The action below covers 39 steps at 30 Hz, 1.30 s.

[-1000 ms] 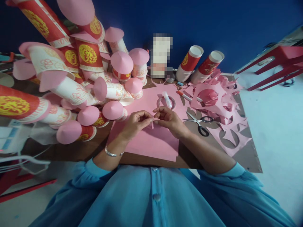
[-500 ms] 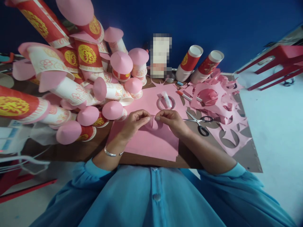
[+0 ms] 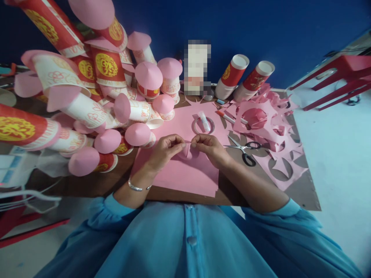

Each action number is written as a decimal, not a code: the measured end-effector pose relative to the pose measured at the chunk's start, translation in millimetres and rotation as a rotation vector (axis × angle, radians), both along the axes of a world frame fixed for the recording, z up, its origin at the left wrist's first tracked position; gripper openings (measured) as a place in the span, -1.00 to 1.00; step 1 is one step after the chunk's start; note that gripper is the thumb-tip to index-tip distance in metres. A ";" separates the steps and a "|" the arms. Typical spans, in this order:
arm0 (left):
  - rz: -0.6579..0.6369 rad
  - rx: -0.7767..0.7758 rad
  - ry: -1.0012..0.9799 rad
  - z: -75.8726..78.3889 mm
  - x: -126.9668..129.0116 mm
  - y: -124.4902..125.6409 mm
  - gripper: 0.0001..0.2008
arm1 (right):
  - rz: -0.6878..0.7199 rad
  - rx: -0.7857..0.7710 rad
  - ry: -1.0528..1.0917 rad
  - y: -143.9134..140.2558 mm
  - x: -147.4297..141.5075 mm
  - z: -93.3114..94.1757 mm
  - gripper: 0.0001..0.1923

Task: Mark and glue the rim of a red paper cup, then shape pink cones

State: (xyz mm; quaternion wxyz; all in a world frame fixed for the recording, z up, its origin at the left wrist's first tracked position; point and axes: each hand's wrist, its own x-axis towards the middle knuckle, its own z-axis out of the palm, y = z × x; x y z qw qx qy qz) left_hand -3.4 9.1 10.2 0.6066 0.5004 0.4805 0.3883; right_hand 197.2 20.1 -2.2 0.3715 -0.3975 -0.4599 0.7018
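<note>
My left hand (image 3: 165,150) and my right hand (image 3: 209,148) meet at the middle of the table, both pinching a small curved pink paper piece (image 3: 188,151) between thumbs and fingers. The piece hangs just above a stack of pink paper sheets (image 3: 185,173). A silver bangle sits on my left wrist. Scissors (image 3: 245,150) lie shut just right of my right hand. A glue stick (image 3: 204,121) rests on a tape ring beyond my hands.
A heap of red and white paper cups capped with pink cones (image 3: 95,104) fills the left side. Two cup stacks (image 3: 246,79) lean at the back wall. Pink paper offcuts (image 3: 269,127) and a marker (image 3: 227,117) cover the right. A red stool (image 3: 339,77) stands at far right.
The pink piece, first held small between my fingertips, now shows as a rounded curl hanging lower between my hands. My hands have barely shifted.
</note>
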 end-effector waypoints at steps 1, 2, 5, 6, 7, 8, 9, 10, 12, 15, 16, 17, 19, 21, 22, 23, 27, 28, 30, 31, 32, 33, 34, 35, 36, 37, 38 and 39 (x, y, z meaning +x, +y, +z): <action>-0.001 0.002 -0.003 -0.2 0.1 0.0 -0.80 | -0.001 0.000 0.003 -0.2 -0.1 0.3 -0.59; -0.003 0.004 -0.006 -0.3 0.1 -0.1 -0.80 | -0.005 0.003 0.001 -0.5 -0.2 0.7 -0.59; -0.028 -0.003 -0.018 -0.1 -0.5 -0.8 -0.80 | -0.005 0.007 -0.017 -1.3 -0.6 2.1 -0.59; -0.042 -0.005 -0.025 0.0 -0.7 -1.1 -0.80 | -0.002 0.005 -0.023 -1.6 -0.6 2.6 -0.59; -0.057 -0.005 -0.032 0.3 -1.0 -1.4 -0.80 | 0.003 0.001 -0.027 -1.9 -0.7 2.9 -0.59; -0.073 -0.006 -0.038 0.7 -1.2 -1.7 -0.79 | 0.006 -0.003 -0.027 -2.1 -0.8 3.2 -0.59; -0.087 -0.006 -0.044 1.2 -1.2 -2.0 -0.79 | 0.008 -0.006 -0.026 -2.2 -0.8 3.4 -0.59; -0.097 -0.005 -0.048 1.8 -1.2 -2.3 -0.79 | 0.006 -0.007 -0.026 -2.3 -0.9 3.5 -0.60; -0.108 -0.003 -0.053 2.9 -0.9 -2.8 -0.79 | 0.001 -0.009 -0.029 -2.4 -1.1 3.7 -0.60; -0.105 -0.009 -0.068 2.4 -0.8 -2.7 -0.78 | -0.004 -0.024 -0.027 -2.2 -1.5 2.9 -0.59; -0.099 -0.015 -0.074 1.2 -1.0 -2.4 -0.77 | -0.012 -0.030 -0.022 -2.0 -1.7 2.2 -0.58; -0.087 -0.022 -0.079 -0.6 -1.4 -1.9 -0.76 | -0.024 -0.035 -0.016 -1.9 -1.7 1.2 -0.57; -0.060 -0.043 -0.088 -5.3 -2.8 -0.5 -0.72 | -0.066 -0.034 -0.009 -1.4 -1.7 -1.1 -0.56; -0.048 -0.087 -0.112 -10.0 -4.3 0.9 -0.68 | -0.118 -0.026 0.001 -0.9 -1.4 -3.0 -0.56; -0.048 -0.118 -0.131 -11.6 -4.8 1.5 -0.66 | -0.140 -0.025 0.013 -0.7 -1.3 -3.4 -0.56; -0.049 -0.150 -0.154 -12.6 -5.0 2.0 -0.64 | -0.157 -0.030 0.030 -0.5 -1.2 -3.4 -0.57; -0.045 -0.228 -0.222 -10.8 -3.5 2.2 -0.63 | -0.195 -0.088 0.117 -0.2 -1.7 -1.6 -0.59; -0.049 -0.237 -0.223 -10.1 -2.9 2.0 -0.63 | -0.201 -0.099 0.132 -0.3 -1.9 -1.3 -0.59; -0.047 -0.244 -0.216 -9.8 -2.0 1.6 -0.63 | -0.210 -0.112 0.147 -0.7 -2.1 -1.6 -0.60; -0.036 -0.239 -0.214 -10.1 -1.9 1.4 -0.62 | -0.210 -0.116 0.151 -1.0 -2.1 -2.1 -0.60; -0.017 -0.230 -0.214 -10.8 -1.9 1.3 -0.63 | -0.205 -0.119 0.154 -1.2 -2.1 -2.7 -0.60; 0.002 -0.224 -0.216 -11.4 -2.0 1.2 -0.63 | -0.198 -0.123 0.157 -1.4 -2.0 -3.2 -0.60; 0.018 -0.222 -0.217 -11.7 -2.3 1.1 -0.63 | -0.189 -0.127 0.159 -1.5 -2.1 -3.6 -0.59; 0.029 -0.225 -0.218 -11.7 -2.5 0.9 -0.63 | -0.181 -0.131 0.163 -1.5 -2.1 -3.7 -0.59; 0.038 -0.232 -0.218 -11.3 -2.7 0.8 -0.62 | -0.175 -0.136 0.165 -1.4 -2.3 -3.8 -0.58; 0.044 -0.240 -0.218 -10.5 -2.7 0.6 -0.61 | -0.172 -0.141 0.165 -1.2 -2.6 -3.7 -0.58; 0.049 -0.248 -0.220 -9.5 -2.6 0.5 -0.60 | -0.173 -0.145 0.162 -1.0 -2.9 -3.6 -0.58; 0.054 -0.255 -0.228 -8.4 -2.4 0.4 -0.58 | -0.175 -0.146 0.156 -0.9 -3.4 -3.7 -0.57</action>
